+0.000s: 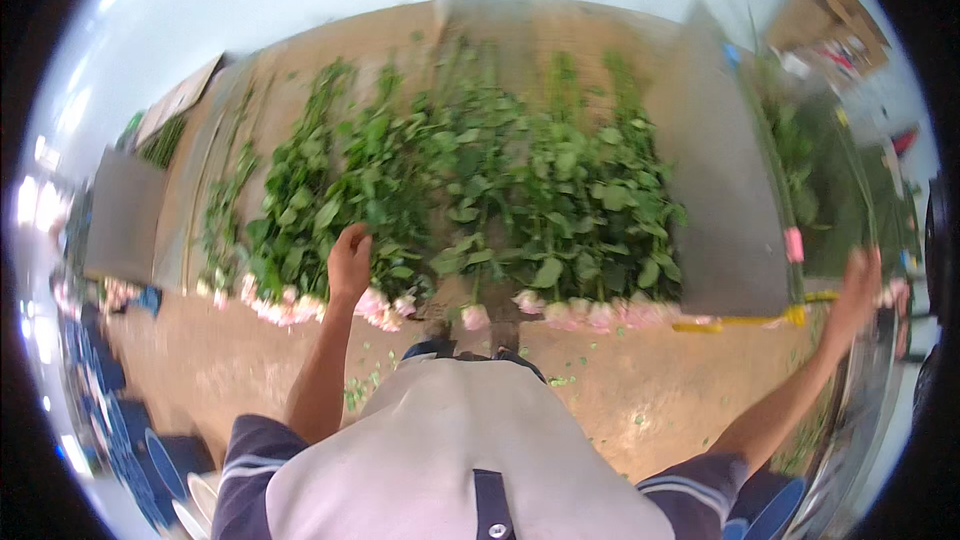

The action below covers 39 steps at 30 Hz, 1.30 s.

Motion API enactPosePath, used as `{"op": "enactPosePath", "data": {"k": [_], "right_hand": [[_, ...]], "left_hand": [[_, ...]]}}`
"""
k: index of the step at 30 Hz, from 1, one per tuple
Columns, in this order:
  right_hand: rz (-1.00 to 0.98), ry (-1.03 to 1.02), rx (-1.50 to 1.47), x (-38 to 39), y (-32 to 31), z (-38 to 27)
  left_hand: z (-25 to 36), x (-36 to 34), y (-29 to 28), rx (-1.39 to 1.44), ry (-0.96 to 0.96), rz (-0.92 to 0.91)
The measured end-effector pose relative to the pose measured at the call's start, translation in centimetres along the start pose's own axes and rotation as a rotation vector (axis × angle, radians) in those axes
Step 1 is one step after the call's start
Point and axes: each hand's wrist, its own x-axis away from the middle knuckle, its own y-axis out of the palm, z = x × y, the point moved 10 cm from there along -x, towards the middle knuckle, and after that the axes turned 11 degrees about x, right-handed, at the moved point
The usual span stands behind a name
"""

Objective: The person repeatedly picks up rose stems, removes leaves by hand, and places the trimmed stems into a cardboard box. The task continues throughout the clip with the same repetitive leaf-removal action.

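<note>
Roses lie in leafy rows on the table, blooms along its near edge. The left hand is part-curled over them; the right hand blurs beyond the grey panel; neither hold can be told. A low-sweeping forearm could bruise petals.

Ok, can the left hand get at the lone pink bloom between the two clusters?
Probably yes: the left hand is near, and nothing visible covers the lone pink bloom from above.
</note>
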Motion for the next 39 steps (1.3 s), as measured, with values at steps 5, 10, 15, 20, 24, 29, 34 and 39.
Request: {"op": "enactPosePath", "data": {"k": [5, 10, 15, 20, 24, 29, 34, 39], "right_hand": [[0.216, -0.093, -0.561, 11.0, -4.4, -10.2], [-1.116, 0.021, -1.125, 31.7, 15.5, -32.8], [-1.462, 0.174, -1.101, 44.6, 27.1, -45.5], [-1.594, 0.361, -0.904, 49.0, 33.1, -49.8], [-1.685, 0.56, -1.043, 49.3, 32.9, -52.0], [-1.359, 0.51, -1.072, 42.7, 30.8, -50.5], [-1.323, 0.608, -1.027, 41.1, 30.9, -47.5], [-1.351, 0.431, -0.814, 41.7, 31.5, -46.2]], "left_hand": [[-2.9, -0.7, -1.5, -0.226, -0.1, 0.038], [-4.4, -1.0, 1.9, -0.393, -0.11, -0.071], [-4.6, -1.9, 2.0, -0.427, -0.094, -0.12], [-5.5, -3.0, -1.3, -0.109, -0.124, -0.102], [-7.7, -3.8, -2.5, 0.204, -0.124, -0.148], [-9.4, -4.9, -5.3, 0.241, -0.076, 0.015], [-1.5, -2.2, -7.6, -0.248, 0.299, 0.395], [0.5, 0.2, 0.9, -0.173, 0.105, -0.025]]}}
